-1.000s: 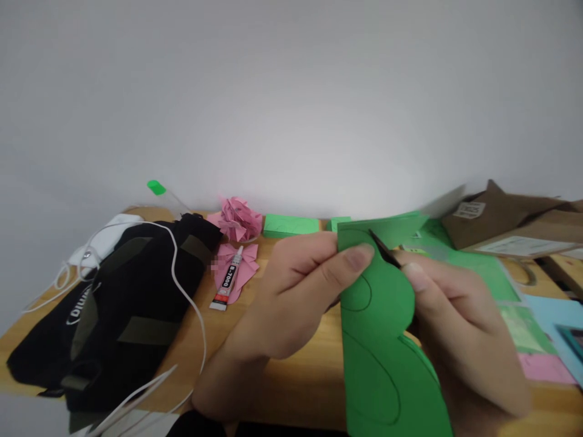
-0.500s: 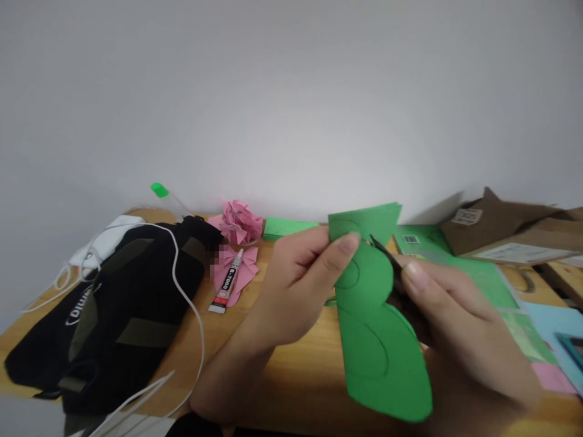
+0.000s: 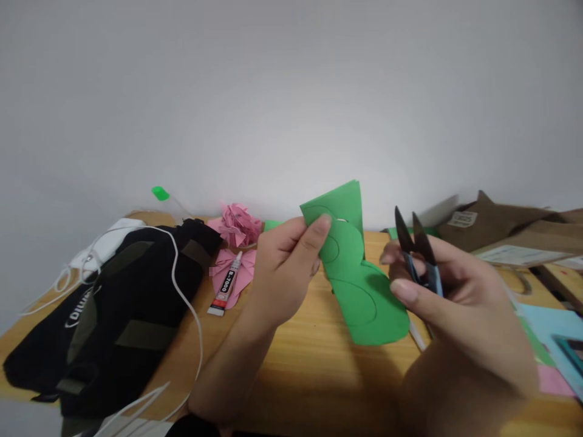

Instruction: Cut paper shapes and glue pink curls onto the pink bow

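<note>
My left hand point(image 3: 285, 267) pinches the upper left corner of a folded green paper piece point(image 3: 359, 285) with pencilled curves on it, holding it above the wooden table point(image 3: 296, 376). The paper's right edge is cut into rounded lobes. My right hand point(image 3: 450, 309) grips small black thread snips point(image 3: 416, 252), blades pointing up and slightly apart, just right of the paper and clear of it.
A black drawstring bag point(image 3: 113, 309) with white cords lies at the left. Behind my left hand sit a glue tube point(image 3: 225, 285), pink paper flowers point(image 3: 239, 224) and a green-capped bottle point(image 3: 160, 194). Brown paper bags point(image 3: 505, 221) and coloured paper sheets point(image 3: 555, 328) crowd the right.
The snips have come out of the green paper and moved right, blades up. My left hand has lifted and swung the paper up and left; the long lower part is gone from view.
</note>
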`<state>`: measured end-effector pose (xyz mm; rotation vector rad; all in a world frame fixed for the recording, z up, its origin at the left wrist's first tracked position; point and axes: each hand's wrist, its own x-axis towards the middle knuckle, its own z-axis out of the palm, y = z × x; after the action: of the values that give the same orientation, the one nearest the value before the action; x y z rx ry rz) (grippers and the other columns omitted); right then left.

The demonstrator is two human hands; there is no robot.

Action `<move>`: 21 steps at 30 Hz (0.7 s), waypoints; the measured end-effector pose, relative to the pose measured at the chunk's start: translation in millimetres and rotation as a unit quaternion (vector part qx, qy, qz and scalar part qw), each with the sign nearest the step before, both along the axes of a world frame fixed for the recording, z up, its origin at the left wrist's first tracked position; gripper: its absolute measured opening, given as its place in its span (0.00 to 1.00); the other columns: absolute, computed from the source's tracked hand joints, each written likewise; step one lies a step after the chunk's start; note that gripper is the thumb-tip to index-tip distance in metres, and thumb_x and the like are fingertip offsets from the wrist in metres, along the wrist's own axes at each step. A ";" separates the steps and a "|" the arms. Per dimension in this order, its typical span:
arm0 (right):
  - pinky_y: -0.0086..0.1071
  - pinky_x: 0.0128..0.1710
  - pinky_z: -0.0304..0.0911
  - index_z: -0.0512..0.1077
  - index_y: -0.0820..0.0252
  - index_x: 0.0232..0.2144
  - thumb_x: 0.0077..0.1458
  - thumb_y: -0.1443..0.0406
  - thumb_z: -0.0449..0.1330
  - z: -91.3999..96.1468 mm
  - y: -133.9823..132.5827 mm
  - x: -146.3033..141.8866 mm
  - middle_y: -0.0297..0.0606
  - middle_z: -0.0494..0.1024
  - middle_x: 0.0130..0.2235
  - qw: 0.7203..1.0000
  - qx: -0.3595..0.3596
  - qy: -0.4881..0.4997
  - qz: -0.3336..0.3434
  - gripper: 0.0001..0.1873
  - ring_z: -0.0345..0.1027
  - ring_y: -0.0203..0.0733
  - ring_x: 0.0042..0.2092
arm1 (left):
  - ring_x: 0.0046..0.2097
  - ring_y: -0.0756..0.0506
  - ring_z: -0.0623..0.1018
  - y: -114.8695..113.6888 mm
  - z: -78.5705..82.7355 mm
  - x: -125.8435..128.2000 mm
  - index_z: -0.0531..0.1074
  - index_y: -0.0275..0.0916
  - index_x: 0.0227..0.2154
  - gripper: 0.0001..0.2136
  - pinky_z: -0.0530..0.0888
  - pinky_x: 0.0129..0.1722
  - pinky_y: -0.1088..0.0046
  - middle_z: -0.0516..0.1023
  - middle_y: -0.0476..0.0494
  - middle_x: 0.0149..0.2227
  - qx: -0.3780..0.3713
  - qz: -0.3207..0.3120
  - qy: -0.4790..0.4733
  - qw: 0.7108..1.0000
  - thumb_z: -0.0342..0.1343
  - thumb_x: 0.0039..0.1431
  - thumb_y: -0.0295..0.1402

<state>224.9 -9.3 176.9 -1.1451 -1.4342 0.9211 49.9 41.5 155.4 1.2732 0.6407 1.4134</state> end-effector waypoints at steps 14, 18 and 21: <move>0.21 0.21 0.52 0.74 0.56 0.24 0.56 0.66 0.65 -4.1 1.2 -6.4 0.27 0.64 0.21 1.000 0.005 -0.011 -0.011 0.08 0.54 0.29 0.23 | 0.16 0.57 0.60 1.5 0.7 -0.5 0.62 0.37 0.16 0.23 0.54 0.14 0.82 0.61 0.55 0.13 -0.104 -0.060 -0.069 0.990 0.63 0.58 0.43; 0.21 0.20 0.51 0.73 0.57 0.24 0.57 0.65 0.65 -8.0 4.4 -11.7 0.27 0.65 0.21 1.000 0.014 0.026 0.005 0.10 0.53 0.28 0.23 | 0.21 0.57 0.67 -1.5 -0.9 4.8 0.77 0.37 0.23 0.14 0.63 0.20 0.84 0.73 0.51 0.20 -0.106 -0.098 -0.071 0.987 0.63 0.58 0.41; 0.20 0.20 0.51 0.73 0.58 0.24 0.58 0.67 0.64 -9.9 8.7 -15.9 0.26 0.66 0.21 0.999 0.031 0.031 -0.003 0.10 0.53 0.28 0.23 | 0.30 0.54 0.75 -4.7 -0.3 11.8 0.82 0.39 0.28 0.07 0.73 0.31 0.82 0.80 0.49 0.28 -0.130 -0.114 -0.107 0.979 0.64 0.58 0.36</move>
<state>209.0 -0.5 167.0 -1.0650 -1.3986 0.8959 61.7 36.9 155.1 0.9409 0.4963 1.2118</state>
